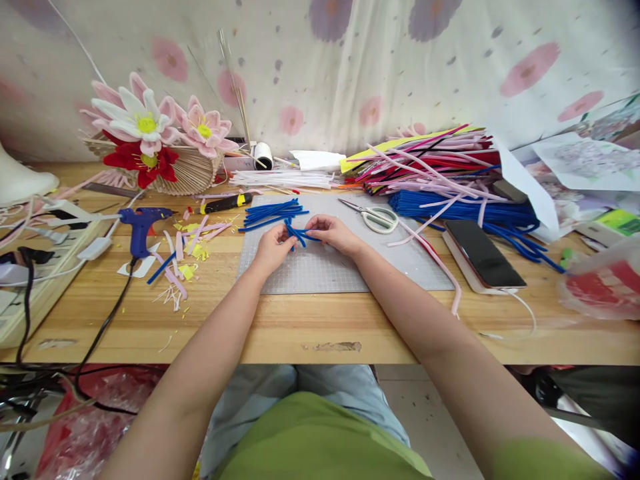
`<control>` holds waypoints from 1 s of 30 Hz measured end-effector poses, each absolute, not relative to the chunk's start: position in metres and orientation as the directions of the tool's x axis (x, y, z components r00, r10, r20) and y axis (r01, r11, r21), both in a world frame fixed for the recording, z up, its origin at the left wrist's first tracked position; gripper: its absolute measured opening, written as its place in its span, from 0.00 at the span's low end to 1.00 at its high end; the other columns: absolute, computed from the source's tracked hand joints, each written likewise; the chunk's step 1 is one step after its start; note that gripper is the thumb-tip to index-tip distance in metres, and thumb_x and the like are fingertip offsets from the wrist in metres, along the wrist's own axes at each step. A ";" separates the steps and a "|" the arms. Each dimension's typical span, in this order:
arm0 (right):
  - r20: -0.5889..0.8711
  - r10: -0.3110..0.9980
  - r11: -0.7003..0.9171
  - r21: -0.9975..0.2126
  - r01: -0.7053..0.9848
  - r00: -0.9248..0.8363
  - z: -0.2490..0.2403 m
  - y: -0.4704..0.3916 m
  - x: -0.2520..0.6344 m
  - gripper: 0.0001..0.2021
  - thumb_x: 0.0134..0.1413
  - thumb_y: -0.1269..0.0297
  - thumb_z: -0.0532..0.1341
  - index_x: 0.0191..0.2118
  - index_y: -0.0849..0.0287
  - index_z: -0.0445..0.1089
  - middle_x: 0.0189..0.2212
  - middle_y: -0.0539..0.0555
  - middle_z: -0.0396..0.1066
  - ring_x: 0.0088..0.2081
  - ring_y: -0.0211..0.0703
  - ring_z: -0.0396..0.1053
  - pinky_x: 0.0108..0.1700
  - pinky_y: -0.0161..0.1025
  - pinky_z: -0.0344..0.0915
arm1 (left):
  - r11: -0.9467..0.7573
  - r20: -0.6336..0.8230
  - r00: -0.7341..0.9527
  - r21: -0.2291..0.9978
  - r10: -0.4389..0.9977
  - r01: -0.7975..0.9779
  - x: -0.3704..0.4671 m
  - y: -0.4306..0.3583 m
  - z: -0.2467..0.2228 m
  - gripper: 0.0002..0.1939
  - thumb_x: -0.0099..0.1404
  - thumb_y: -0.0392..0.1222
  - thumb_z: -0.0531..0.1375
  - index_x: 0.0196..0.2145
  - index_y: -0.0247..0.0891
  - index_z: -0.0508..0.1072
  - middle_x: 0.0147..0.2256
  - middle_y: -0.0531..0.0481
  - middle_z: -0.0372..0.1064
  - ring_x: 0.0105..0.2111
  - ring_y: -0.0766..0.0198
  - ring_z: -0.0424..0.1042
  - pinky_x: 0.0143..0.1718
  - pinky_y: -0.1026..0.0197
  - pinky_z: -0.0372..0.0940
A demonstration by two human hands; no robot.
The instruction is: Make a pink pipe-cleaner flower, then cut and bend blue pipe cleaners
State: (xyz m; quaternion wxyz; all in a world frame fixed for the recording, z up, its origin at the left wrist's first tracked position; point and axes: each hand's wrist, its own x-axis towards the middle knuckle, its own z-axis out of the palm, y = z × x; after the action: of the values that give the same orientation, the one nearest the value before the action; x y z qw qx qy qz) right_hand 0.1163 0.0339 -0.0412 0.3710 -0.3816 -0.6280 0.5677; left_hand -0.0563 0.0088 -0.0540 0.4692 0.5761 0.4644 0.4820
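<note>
Several short blue pipe cleaners, crossed or twisted together, make a small blue piece (298, 233) held between both hands above the grey cutting mat (320, 273). My left hand (274, 248) pinches its left side with thumb and fingers. On the right side, my right hand (332, 233) grips an arm of the same piece between its fingertips. Just behind the hands lies a pile of cut blue pipe cleaners (273, 212). Green-handled scissors (380, 220) rest on the mat to the right of my right hand.
A blue glue gun (142, 230) and scattered scraps (187, 272) lie left of the mat. Pipe cleaner flowers (147, 125) stand at the back left. Bundled blue pipe cleaners (465, 208) and a phone (483, 253) are on the right. A cutter (227, 203) lies behind the mat's left edge.
</note>
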 end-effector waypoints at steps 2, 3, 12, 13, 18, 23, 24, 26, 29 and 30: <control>0.057 0.917 0.083 -0.995 0.048 -0.394 -0.042 0.035 0.116 0.13 0.40 0.58 0.64 0.29 0.60 0.64 0.18 0.44 0.61 0.17 0.27 0.52 0.18 0.28 0.49 | -0.085 0.081 0.110 0.996 0.991 0.035 -0.055 0.006 -0.052 0.08 0.49 0.39 0.62 0.28 0.35 0.69 0.22 0.53 0.66 0.22 0.69 0.66 0.22 0.65 0.65; 0.062 0.917 0.092 -0.994 0.057 -0.393 -0.042 0.035 0.116 0.13 0.40 0.57 0.63 0.28 0.60 0.64 0.18 0.44 0.60 0.17 0.27 0.52 0.18 0.29 0.49 | -0.064 0.063 0.111 0.998 0.992 0.009 -0.054 0.005 -0.050 0.09 0.48 0.40 0.62 0.28 0.35 0.68 0.22 0.53 0.65 0.22 0.69 0.66 0.21 0.65 0.66; 0.120 0.796 0.325 -0.912 0.251 -0.593 -0.046 0.031 0.111 0.13 0.44 0.62 0.60 0.38 0.61 0.64 0.21 0.45 0.63 0.23 0.31 0.58 0.26 0.30 0.55 | 0.005 -0.004 0.013 0.998 1.000 -0.056 -0.050 0.003 -0.044 0.11 0.49 0.38 0.60 0.32 0.37 0.65 0.26 0.55 0.63 0.22 0.72 0.65 0.20 0.66 0.67; 0.151 0.801 0.354 -0.899 0.255 -0.579 -0.046 0.030 0.110 0.15 0.44 0.63 0.60 0.41 0.60 0.63 0.21 0.44 0.63 0.23 0.31 0.58 0.27 0.31 0.55 | 0.008 -0.009 -0.006 0.998 1.000 -0.057 -0.051 0.004 -0.044 0.11 0.49 0.37 0.59 0.33 0.37 0.65 0.25 0.55 0.63 0.20 0.72 0.64 0.20 0.65 0.66; 0.269 0.795 0.402 -0.905 0.140 -0.544 -0.038 0.027 0.107 0.11 0.45 0.65 0.59 0.38 0.58 0.66 0.27 0.47 0.65 0.28 0.33 0.61 0.30 0.31 0.58 | 0.024 -0.024 -0.001 0.999 1.000 -0.042 -0.053 0.007 -0.046 0.12 0.50 0.34 0.56 0.35 0.37 0.65 0.19 0.59 0.60 0.16 0.74 0.59 0.20 0.66 0.65; 0.229 0.820 0.306 -0.950 0.064 -0.524 -0.033 0.028 0.109 0.10 0.45 0.59 0.61 0.32 0.59 0.70 0.32 0.51 0.68 0.32 0.36 0.62 0.29 0.32 0.61 | 0.059 -0.059 0.067 0.998 0.996 0.002 -0.053 0.005 -0.041 0.15 0.51 0.32 0.54 0.38 0.39 0.67 0.18 0.60 0.57 0.13 0.75 0.55 0.16 0.69 0.59; 0.235 0.828 0.312 -0.948 0.069 -0.509 -0.032 0.029 0.110 0.10 0.45 0.58 0.61 0.32 0.58 0.70 0.33 0.51 0.68 0.33 0.36 0.63 0.29 0.32 0.61 | 0.083 -0.082 0.100 0.997 0.992 -0.005 -0.052 0.004 -0.040 0.15 0.52 0.33 0.54 0.40 0.39 0.67 0.20 0.59 0.59 0.13 0.75 0.54 0.16 0.69 0.59; 0.273 0.836 0.348 -0.934 0.076 -0.476 -0.031 0.029 0.109 0.10 0.46 0.58 0.60 0.31 0.58 0.71 0.35 0.52 0.69 0.36 0.38 0.64 0.31 0.33 0.62 | 0.130 -0.124 0.179 0.991 0.976 -0.025 -0.053 0.002 -0.036 0.17 0.53 0.33 0.54 0.42 0.40 0.67 0.23 0.58 0.62 0.13 0.77 0.54 0.16 0.69 0.59; 0.321 0.833 0.384 -0.922 0.051 -0.451 -0.032 0.029 0.108 0.10 0.49 0.57 0.59 0.31 0.58 0.70 0.37 0.53 0.69 0.41 0.39 0.65 0.38 0.35 0.63 | 0.154 -0.139 0.268 0.988 0.953 -0.034 -0.054 0.000 -0.033 0.19 0.54 0.34 0.55 0.45 0.40 0.66 0.25 0.56 0.63 0.13 0.77 0.53 0.16 0.68 0.58; 0.323 0.831 0.383 -0.923 0.045 -0.453 -0.033 0.030 0.107 0.10 0.49 0.57 0.59 0.31 0.58 0.70 0.37 0.53 0.69 0.40 0.38 0.65 0.40 0.36 0.63 | 0.154 -0.139 0.278 0.988 0.950 -0.032 -0.054 0.000 -0.032 0.19 0.54 0.34 0.55 0.45 0.40 0.66 0.25 0.56 0.63 0.13 0.77 0.52 0.15 0.69 0.56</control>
State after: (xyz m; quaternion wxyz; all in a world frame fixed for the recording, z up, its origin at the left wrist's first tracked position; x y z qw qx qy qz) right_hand 0.1067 0.0302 -0.0333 0.4241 -0.3062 -0.7153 0.4634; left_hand -0.0539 -0.0004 -0.0317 0.6133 0.5128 0.4479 0.4003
